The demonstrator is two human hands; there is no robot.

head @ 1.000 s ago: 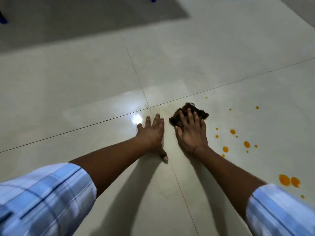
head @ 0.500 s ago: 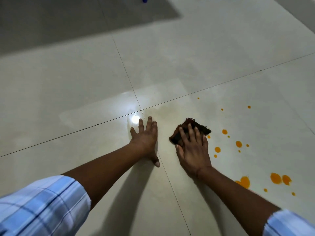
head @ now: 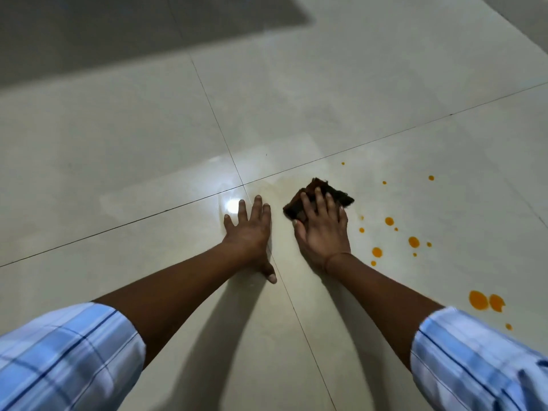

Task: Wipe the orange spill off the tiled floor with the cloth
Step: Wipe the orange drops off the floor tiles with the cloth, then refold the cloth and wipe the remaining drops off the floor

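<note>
Blue plaid sleeves are cut off below. Flat on the glossy tiled floor rests the left hand, fingers spread. The right hand presses straight fingers on the dark frayed cloth, half hiding it; round orange spill drops lie at its three o'clock.

The right hand presses flat, fingers straight, on a dark brown cloth on the pale tiled floor. Just left of it, the left hand lies flat with fingers spread. Orange spill drops dot the tile to the right. Both forearms end in blue checked sleeves.
</note>
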